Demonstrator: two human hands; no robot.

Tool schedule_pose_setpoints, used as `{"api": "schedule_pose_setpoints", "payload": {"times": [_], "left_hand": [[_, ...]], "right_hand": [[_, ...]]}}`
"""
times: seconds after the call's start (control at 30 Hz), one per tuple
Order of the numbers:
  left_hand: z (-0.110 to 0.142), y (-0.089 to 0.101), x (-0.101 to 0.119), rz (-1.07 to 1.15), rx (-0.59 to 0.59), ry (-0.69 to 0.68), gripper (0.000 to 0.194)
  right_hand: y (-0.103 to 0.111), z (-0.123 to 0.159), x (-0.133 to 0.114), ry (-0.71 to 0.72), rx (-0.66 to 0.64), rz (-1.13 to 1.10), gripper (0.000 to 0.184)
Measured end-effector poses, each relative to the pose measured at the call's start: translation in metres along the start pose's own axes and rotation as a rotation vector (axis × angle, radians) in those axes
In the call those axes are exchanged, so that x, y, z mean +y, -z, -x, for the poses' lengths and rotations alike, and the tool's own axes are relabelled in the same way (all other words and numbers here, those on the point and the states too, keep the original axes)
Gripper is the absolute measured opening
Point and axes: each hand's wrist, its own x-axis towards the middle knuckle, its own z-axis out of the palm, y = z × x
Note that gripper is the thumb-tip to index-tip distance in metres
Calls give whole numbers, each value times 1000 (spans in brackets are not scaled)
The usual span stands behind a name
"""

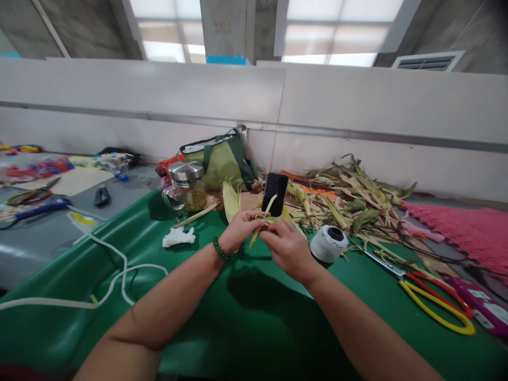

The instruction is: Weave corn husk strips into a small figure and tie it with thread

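My left hand point(239, 229) and my right hand point(286, 244) meet above the green table cover point(246, 312), both pinched on thin yellow-green leaf strips point(265, 211). One strip sticks up between the fingers, another hangs down below the left hand. A green bead bracelet point(220, 249) circles my left wrist. A black phone point(275, 193) stands upright just behind the hands. A spool of white thread point(328, 243) lies right of my right hand.
A heap of dried leaves point(353, 193) covers the back right. Red-and-yellow scissors point(432, 296) lie at the right. A glass jar with a metal lid point(187, 185), a green bag point(220, 159), crumpled tissue point(178, 237) and a white cable point(107, 259) sit to the left.
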Motion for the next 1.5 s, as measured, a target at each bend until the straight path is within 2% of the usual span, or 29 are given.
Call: {"api": "schedule_pose_setpoints", "payload": {"times": [0.07,0.13,0.2,0.3,0.33,0.37,0.43,0.5,0.57,0.67,0.73,0.87,0.93,1.03,1.13,1.2,1.33,1.43,1.5], "left_hand": [[2,-2,0,-14,-45,35,27],[3,-4,1,-27,-88,42,25],[5,-7,2,-40,-98,29,22],[8,-8,7,-47,-94,59,21],[9,-8,8,-35,-105,75,20],[9,-9,9,-16,-116,85,18],[10,-9,9,41,-130,83,16],[10,-11,7,100,-131,88,17],[9,-12,3,144,-130,121,17],[6,-14,-4,178,-122,148,13],[3,-12,-8,178,-90,128,14],[-3,-7,-10,149,49,-10,24],[-3,-7,-8,110,105,-73,26],[3,-15,-6,19,87,-131,30],[11,-22,-8,-73,29,-223,37],[13,-22,-12,-188,53,-311,40],[9,-13,-18,-479,106,-385,43],[10,-13,-14,-591,124,-375,49],[14,-16,-11,-583,85,-364,53]], "right_hand": [[-3,0,-4,139,-36,29,25],[-6,0,-5,135,-13,-6,22],[-6,1,-2,14,57,-150,20],[-1,1,4,-318,138,-394,17],[2,0,7,-389,137,-439,15],[5,0,8,-402,122,-460,13],[10,-2,8,-252,67,-425,10],[12,-3,5,-17,-16,-282,21],[9,-4,0,128,-96,-89,28],[2,-2,-3,162,-158,59,25],[0,-1,-1,135,-151,-17,24],[6,0,2,-32,-32,-306,22],[9,0,0,-86,-8,-330,14],[6,1,-7,-178,-50,-253,12],[-1,1,-7,-411,-121,-272,15],[-2,0,-3,-588,-113,-491,11],[-1,-4,2,-887,-32,-1154,21],[-2,-9,-4,-960,-11,-1314,30],[-5,-10,-9,-978,-22,-1380,35]]}}
